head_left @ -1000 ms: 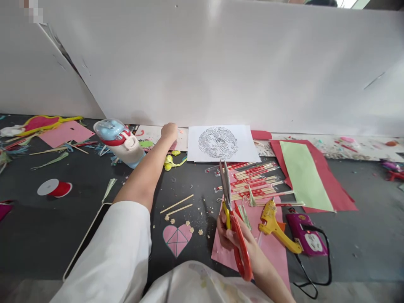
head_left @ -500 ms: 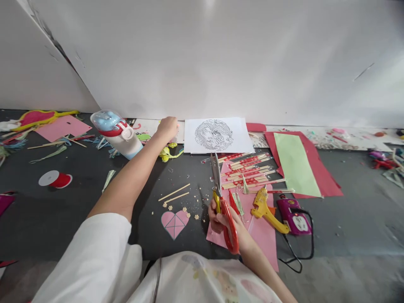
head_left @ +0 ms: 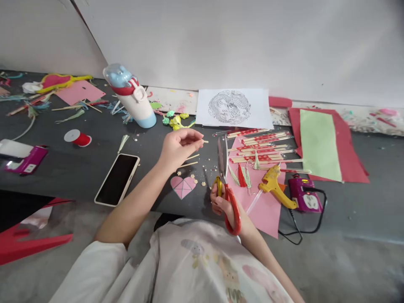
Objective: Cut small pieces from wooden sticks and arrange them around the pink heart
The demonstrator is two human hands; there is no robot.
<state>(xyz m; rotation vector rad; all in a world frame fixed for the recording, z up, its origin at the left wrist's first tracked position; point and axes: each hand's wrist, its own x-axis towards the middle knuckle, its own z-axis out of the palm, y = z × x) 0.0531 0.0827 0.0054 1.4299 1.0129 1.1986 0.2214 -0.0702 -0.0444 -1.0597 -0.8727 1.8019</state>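
Between the thumb and fingers of my left hand (head_left: pixel 180 147), a short wooden stick (head_left: pixel 205 142) pokes out to the right. My right hand (head_left: pixel 218 204) grips red-and-yellow handled scissors (head_left: pixel 234 214), their blades slightly apart and pointing away from me. Below my left hand lies a pink paper heart (head_left: pixel 182 188) marked with dark lines. Small flower-shaped pieces (head_left: pixel 203 184) and crumbs lie beside it. Partly behind my left fingers are two more thin sticks (head_left: pixel 189 163).
Right of the scissors, wrapped red-and-wood sticks (head_left: pixel 265 148), tassels (head_left: pixel 242 176) and a yellow glue gun (head_left: pixel 273 185) lie on or by pink paper (head_left: pixel 265 219). A bottle (head_left: pixel 135 105), phone (head_left: pixel 117 179) and red thread spool (head_left: pixel 82 139) are leftward. A dragon print (head_left: pixel 232 108) lies behind.
My left hand has come back from the table's far side toward the scissors, now showing a short stick in its fingers. The view has tilted down; the scissors stay in my right hand.
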